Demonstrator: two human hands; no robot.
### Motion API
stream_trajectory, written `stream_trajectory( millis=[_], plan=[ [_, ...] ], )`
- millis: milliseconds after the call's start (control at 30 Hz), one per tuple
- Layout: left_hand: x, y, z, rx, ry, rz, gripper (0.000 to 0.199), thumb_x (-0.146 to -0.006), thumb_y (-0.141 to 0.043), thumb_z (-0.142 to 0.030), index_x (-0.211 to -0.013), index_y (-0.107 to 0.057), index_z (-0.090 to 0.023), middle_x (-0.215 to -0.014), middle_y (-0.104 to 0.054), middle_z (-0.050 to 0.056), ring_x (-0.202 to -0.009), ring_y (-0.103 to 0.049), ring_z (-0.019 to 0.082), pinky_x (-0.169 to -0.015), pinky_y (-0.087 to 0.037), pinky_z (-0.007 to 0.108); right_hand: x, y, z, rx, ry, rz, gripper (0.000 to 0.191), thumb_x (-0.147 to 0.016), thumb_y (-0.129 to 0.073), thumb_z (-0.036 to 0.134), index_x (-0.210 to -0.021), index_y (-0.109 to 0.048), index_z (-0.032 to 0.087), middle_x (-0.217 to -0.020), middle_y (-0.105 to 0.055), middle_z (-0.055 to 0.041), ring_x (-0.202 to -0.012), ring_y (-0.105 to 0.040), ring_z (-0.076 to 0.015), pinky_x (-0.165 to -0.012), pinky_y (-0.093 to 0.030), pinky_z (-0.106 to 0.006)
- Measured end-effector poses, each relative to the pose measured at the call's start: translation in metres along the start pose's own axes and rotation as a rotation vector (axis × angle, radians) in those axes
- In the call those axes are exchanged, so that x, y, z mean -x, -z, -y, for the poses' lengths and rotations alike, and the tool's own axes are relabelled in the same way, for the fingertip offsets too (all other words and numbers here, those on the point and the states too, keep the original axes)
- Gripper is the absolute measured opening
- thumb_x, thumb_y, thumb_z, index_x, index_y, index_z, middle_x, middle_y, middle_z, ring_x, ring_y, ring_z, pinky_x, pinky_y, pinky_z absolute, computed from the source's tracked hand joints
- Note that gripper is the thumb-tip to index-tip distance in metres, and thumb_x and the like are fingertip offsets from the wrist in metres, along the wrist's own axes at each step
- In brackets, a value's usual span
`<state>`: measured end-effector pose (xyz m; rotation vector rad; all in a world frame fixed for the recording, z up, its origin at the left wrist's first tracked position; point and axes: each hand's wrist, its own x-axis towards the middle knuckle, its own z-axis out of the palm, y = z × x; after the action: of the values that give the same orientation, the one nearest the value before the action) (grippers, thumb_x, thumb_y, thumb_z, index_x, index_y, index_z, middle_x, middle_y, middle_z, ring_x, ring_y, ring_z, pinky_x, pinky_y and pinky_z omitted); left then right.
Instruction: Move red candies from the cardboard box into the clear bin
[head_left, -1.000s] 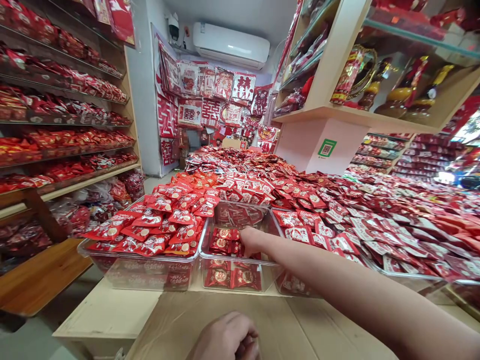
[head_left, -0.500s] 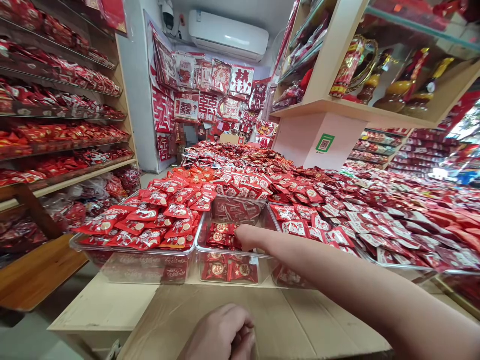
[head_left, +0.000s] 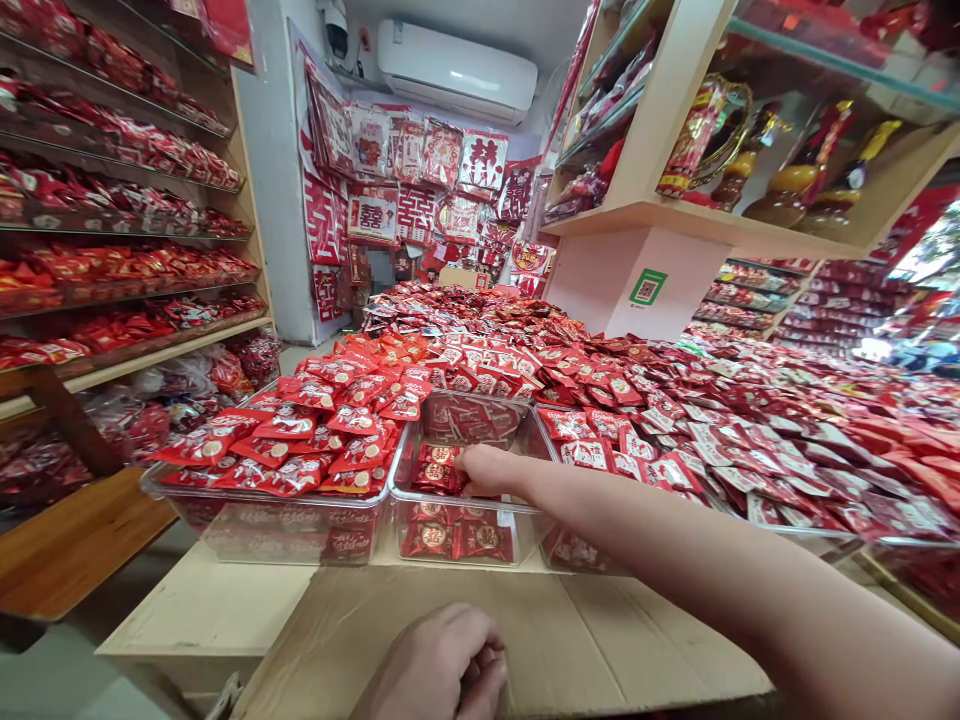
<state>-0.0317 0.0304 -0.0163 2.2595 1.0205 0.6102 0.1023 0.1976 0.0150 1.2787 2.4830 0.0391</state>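
Observation:
My right hand [head_left: 486, 472] reaches down into a clear plastic bin [head_left: 517, 505]. Its fingers are bent together against the small red packets [head_left: 437, 470] with gold round emblems, and the fingertips are mostly hidden. More of these packets show through the bin's front wall. My left hand [head_left: 442, 660] is curled closed low in front, over the flattened cardboard [head_left: 570, 620]. Whatever its fingers may hold is hidden. A fuller clear bin heaped with red packets [head_left: 292, 450] stands just left of the one my right hand is in.
To the right, another bin holds red and white packets [head_left: 592, 455]. Heaps of packets [head_left: 487, 310] spread behind. A wooden shelf unit [head_left: 675, 205] overhangs at upper right. A wooden stool [head_left: 67, 530] stands at left, by packed shelves [head_left: 127, 210].
My right hand has shifted slightly left inside the bin, against the packets there. My left hand stays curled in nearly the same place.

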Motion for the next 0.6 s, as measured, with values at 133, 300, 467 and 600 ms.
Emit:
stream_trajectory(
  millis=[133,300,467,600],
  plan=[
    [0.0006,0.0000,-0.0005,-0.022,-0.005,0.018,0.014,-0.073,-0.045,-0.011,-0.077,-0.056,-0.018,-0.071,-0.061,0.001,-0.065,-0.055,0.014,-0.056,-0.043,0.019,-0.0048,-0.0065,-0.0045,-0.018,0.024,-0.013,0.028,-0.068,-0.054,0.027,-0.093,-0.062,0.018,-0.088,-0.065,-0.0060,-0.079,-0.059,-0.0190,-0.061,-0.041,-0.022],
    [-0.0006,0.0000,0.0016,-0.034,-0.022,0.045,0.015,-0.073,-0.044,-0.012,-0.079,-0.056,-0.018,-0.072,-0.061,0.001,-0.065,-0.055,0.013,-0.056,-0.043,0.018,-0.0067,-0.0098,-0.0071,-0.013,0.076,-0.022,0.032,-0.070,-0.049,0.019,-0.099,-0.061,0.022,-0.088,-0.065,-0.0038,-0.079,-0.059,-0.0174,-0.064,-0.041,-0.021],
    [-0.0018,-0.0020,0.0049,-0.062,-0.031,0.045,0.014,-0.073,-0.045,-0.012,-0.077,-0.057,-0.018,-0.071,-0.061,0.001,-0.063,-0.055,0.013,-0.055,-0.044,0.018,-0.0029,-0.0059,-0.0041,0.008,0.078,0.001,0.031,-0.070,-0.047,0.015,-0.096,-0.063,0.020,-0.089,-0.065,-0.0063,-0.081,-0.060,-0.0186,-0.064,-0.043,-0.022],
    [-0.0025,-0.0016,0.0052,-0.067,-0.044,0.046,0.014,-0.073,-0.044,-0.012,-0.079,-0.056,-0.018,-0.072,-0.061,0.001,-0.064,-0.055,0.013,-0.055,-0.044,0.018,0.0032,-0.0008,-0.0009,0.015,0.026,0.025,0.030,-0.069,-0.050,0.015,-0.096,-0.062,0.015,-0.093,-0.064,-0.0110,-0.084,-0.060,-0.0228,-0.067,-0.045,-0.026]
  ],
)
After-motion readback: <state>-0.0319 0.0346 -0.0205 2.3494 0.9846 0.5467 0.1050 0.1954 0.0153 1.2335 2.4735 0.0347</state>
